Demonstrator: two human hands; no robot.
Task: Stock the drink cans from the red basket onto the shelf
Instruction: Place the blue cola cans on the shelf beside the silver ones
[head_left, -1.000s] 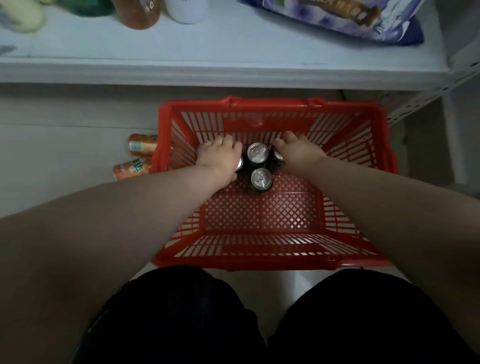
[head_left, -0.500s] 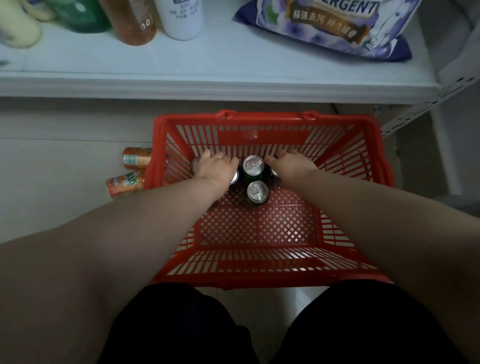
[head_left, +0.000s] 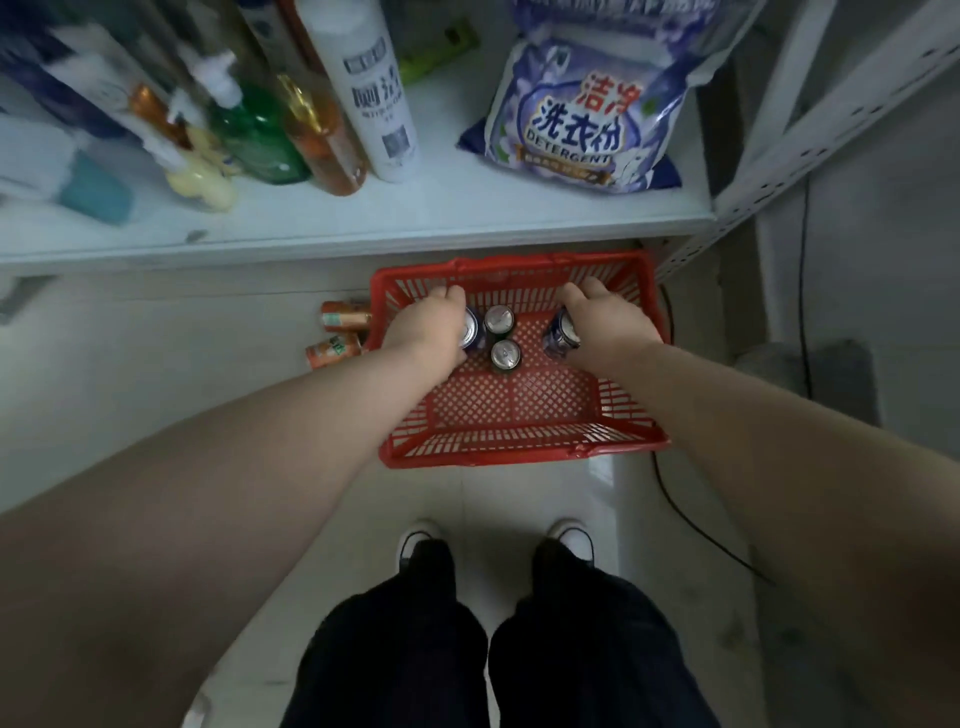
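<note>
My left hand (head_left: 428, 332) is closed round a blue can (head_left: 471, 332), my right hand (head_left: 605, 325) round another (head_left: 560, 335), both near the red basket's (head_left: 519, 457) far wall. Two cans (head_left: 500, 318) stand between. I advise lifting straight up, clear of the shelf (head_left: 363, 228) edge.

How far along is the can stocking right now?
No drink cans show on the shelf yet. In hand: the left hand grips one blue can and the right hand another blue can, both over the red basket. Left: two upright cans in the basket.
</note>
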